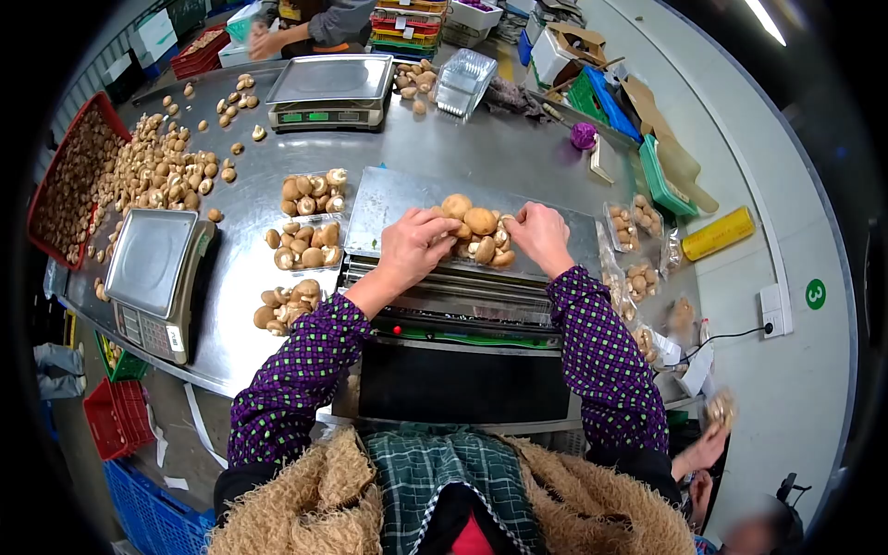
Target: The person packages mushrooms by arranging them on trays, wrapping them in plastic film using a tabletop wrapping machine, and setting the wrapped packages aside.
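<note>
A heap of brown mushrooms (481, 222) sits on the metal plate of a film wrapping machine (379, 199), in front of me. From the left, my left hand (416, 245) curls its fingers against a mushroom at the heap's edge. My right hand (543, 238) pinches a mushroom on the opposite side. Any tray under the heap is hidden by the mushrooms and my hands. Nearer to me lie the machine's rollers (453, 294) and a flat black pad (462, 384).
Filled mushroom trays (305, 245) stand at left; wrapped packs (638, 277) lie at right. Two scales (153, 264) (330, 83), loose mushrooms (162, 166), a red crate (69, 176) and clear trays (465, 81) surround the work. Another person's hand (708, 449) holds a pack at lower right.
</note>
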The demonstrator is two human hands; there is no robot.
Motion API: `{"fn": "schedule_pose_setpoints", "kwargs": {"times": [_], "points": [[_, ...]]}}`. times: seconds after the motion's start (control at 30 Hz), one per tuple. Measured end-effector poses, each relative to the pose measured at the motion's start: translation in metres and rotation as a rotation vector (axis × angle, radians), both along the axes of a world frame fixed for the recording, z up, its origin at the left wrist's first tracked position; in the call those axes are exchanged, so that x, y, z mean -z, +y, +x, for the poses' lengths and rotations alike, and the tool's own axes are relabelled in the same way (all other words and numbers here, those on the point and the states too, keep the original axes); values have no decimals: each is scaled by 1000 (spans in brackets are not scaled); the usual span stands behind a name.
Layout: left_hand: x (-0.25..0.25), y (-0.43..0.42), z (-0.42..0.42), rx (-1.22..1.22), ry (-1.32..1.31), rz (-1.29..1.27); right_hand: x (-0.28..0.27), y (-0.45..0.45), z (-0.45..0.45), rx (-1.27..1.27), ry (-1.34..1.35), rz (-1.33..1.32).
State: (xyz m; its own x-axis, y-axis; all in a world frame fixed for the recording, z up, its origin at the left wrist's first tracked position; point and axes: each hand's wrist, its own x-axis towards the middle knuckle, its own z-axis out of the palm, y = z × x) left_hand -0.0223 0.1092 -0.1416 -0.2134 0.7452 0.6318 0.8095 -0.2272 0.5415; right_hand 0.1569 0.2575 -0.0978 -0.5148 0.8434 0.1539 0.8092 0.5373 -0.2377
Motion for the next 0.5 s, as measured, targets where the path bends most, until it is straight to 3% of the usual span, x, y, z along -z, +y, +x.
{"fn": "schedule_pose_setpoints", "kwargs": {"times": [0.1, 0.33, 0.4, 0.5], "points": [[0, 0, 2, -1, 4, 0, 6, -2, -4, -108, -50, 136], [1, 2, 0, -2, 32, -12, 2, -14, 5, -210, 156, 53], [1, 1, -2, -8, 41, -9, 5, -10, 7, -153, 459, -167], [0, 0, -1, -3, 38, -41, 14, 3, 9, -155, 569, -355]]}}
